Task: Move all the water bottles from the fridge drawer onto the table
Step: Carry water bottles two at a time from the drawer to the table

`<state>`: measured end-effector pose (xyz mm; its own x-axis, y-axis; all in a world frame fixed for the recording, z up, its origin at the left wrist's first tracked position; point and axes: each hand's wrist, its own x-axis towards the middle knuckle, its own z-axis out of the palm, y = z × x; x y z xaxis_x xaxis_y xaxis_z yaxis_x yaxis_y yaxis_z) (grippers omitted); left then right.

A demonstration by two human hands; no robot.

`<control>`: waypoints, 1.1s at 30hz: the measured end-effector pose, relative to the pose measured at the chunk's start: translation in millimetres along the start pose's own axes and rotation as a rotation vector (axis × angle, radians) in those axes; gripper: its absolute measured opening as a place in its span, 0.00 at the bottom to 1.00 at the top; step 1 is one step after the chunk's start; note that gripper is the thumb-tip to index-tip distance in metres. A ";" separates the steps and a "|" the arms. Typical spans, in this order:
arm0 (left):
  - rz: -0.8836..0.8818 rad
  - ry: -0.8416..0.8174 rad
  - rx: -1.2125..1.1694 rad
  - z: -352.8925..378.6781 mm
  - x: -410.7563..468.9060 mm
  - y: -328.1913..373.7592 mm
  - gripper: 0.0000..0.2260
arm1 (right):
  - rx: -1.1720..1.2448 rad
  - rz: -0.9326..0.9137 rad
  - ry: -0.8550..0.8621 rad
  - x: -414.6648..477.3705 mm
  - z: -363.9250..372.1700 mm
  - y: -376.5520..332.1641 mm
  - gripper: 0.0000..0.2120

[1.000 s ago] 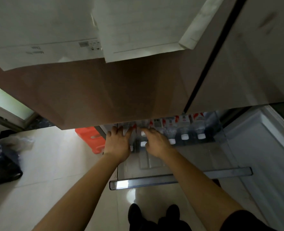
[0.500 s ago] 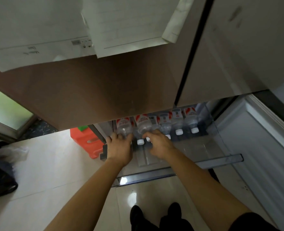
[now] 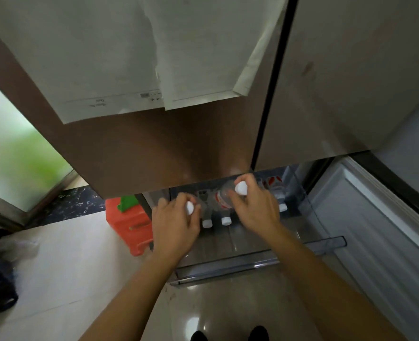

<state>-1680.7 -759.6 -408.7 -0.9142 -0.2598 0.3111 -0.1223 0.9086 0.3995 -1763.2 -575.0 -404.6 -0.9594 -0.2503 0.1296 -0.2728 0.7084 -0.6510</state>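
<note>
Both bottles lifted – left hand, right hand above drawer rim

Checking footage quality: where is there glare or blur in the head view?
Head view: glare spots on the floor below the drawer; window at left washed out and blurry; wide-angle bending of the fridge edges; bottles dim, in shadow.

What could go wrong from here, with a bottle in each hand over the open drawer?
1. Each bottle is pinched near its cap: the left hand and right hand could lose a bottle, which might drop onto the bottles still in the drawer.
2. The fridge door overhangs closely; the raised bottle could knock its lower edge.
</note>
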 end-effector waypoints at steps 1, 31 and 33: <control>-0.009 -0.031 -0.033 -5.4 5.5 2.9 0.07 | -0.030 -0.001 0.005 1.3 -6.3 -1.4 0.10; -0.236 -0.579 -0.440 51.5 -33.2 -16.4 0.37 | -0.050 0.298 -0.296 -29.0 37.2 58.5 0.24; -0.303 -0.519 -0.485 53.7 -37.8 -11.0 0.33 | -0.016 0.312 -0.291 -28.8 38.8 59.0 0.28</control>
<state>-1665.5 -742.2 -471.1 -0.9465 -0.1791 -0.2684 -0.3226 0.5459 0.7733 -1748.9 -551.6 -475.8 -0.9367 -0.1967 -0.2896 0.0241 0.7890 -0.6139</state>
